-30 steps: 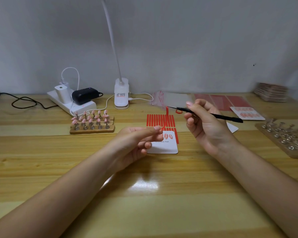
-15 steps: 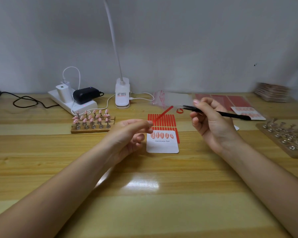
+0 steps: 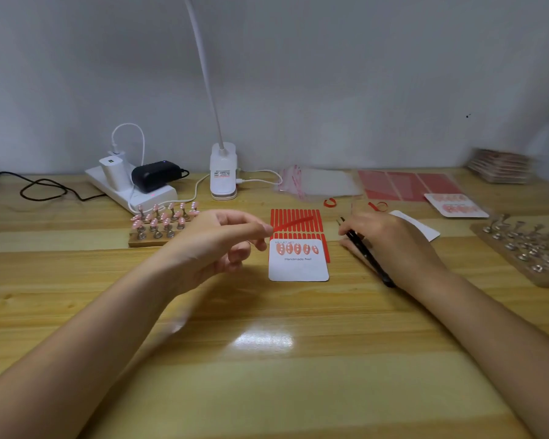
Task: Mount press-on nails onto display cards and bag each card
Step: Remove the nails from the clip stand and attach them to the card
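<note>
A white display card [image 3: 298,267] marked "Handmade Nail" lies on the table with several pink nails [image 3: 297,248] stuck along its top. It overlaps a sheet of red adhesive strips [image 3: 296,220]. My left hand [image 3: 222,245] pinches one thin red strip [image 3: 293,223] between thumb and forefinger, just left of the card and above the sheet. My right hand [image 3: 390,245] rests low on the table to the card's right and grips black tweezers [image 3: 365,251], whose tips point up and left.
A wooden block of pink nails on stands [image 3: 162,223] sits at the left. Behind are a power strip [image 3: 130,191], a lamp base [image 3: 223,172], clear bags [image 3: 317,183], red sheets [image 3: 406,185] and a finished card [image 3: 455,205]. A board of empty stands [image 3: 526,248] lies at right.
The red strip passed from the tweezers to my left hand's pinch. My right hand dropped from mid-air down to the table with the tweezers. My left hand moved off the card to the left.
</note>
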Available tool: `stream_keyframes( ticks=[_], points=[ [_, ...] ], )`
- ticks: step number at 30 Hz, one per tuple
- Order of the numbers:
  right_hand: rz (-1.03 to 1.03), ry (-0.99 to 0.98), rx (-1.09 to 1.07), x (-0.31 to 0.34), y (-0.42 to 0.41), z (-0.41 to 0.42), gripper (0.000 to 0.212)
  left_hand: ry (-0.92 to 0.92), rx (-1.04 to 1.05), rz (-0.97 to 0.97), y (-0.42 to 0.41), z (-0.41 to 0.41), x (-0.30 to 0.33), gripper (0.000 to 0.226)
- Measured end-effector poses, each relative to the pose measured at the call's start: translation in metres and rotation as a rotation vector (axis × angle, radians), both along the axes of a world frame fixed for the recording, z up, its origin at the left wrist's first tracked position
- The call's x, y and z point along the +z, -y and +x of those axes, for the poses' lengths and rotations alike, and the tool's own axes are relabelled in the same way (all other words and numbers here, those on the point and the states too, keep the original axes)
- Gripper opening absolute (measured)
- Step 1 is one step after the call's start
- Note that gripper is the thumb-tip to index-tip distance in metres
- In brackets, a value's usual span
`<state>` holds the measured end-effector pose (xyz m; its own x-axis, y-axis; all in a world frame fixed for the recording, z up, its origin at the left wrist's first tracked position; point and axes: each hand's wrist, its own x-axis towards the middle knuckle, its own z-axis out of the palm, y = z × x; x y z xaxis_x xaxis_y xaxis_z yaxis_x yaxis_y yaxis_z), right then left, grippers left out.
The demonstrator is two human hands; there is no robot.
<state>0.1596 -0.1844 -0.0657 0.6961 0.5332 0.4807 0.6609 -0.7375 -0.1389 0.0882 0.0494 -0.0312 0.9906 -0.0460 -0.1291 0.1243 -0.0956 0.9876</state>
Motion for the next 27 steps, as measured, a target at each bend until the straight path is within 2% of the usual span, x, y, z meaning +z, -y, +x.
stream_keyframes(
  ticks=[3, 12, 14, 16, 18, 20, 22, 27],
  points=[
    [-0.035, -0.024, -0.002, -0.001, 0.003, 0.001, 0.029, -0.02, -0.057, 0.038, 0.0, 0.0, 0.001, 0.012],
    [-0.247, 0.002, -0.084, 0.001, 0.002, 0.001, 0.034, -0.027, -0.156, 0.154, -0.004, 0.001, -0.001, 0.02],
    [-0.136, 0.05, -0.086, 0.003, -0.001, -0.002, 0.033, -0.031, -0.175, 0.174, -0.004, 0.002, 0.0, 0.019],
    [0.11, 0.035, -0.032, 0.008, -0.007, -0.009, 0.026, -0.033, -0.187, 0.183, -0.005, 0.003, 0.0, 0.02],
    [0.272, -0.1, 0.014, 0.012, -0.015, -0.016, 0.021, -0.036, -0.192, 0.189, -0.005, 0.003, 0.0, 0.021],
    [0.325, -0.292, 0.046, 0.012, -0.022, -0.02, 0.026, -0.037, -0.198, 0.189, -0.006, 0.003, 0.0, 0.02],
    [0.339, -0.405, 0.065, 0.01, -0.024, -0.02, 0.028, -0.038, -0.202, 0.189, -0.006, 0.004, 0.0, 0.019],
    [0.428, -0.502, 0.117, 0.004, -0.023, -0.022, 0.016, -0.046, -0.205, 0.2, -0.006, 0.004, -0.001, 0.015]
  ],
)
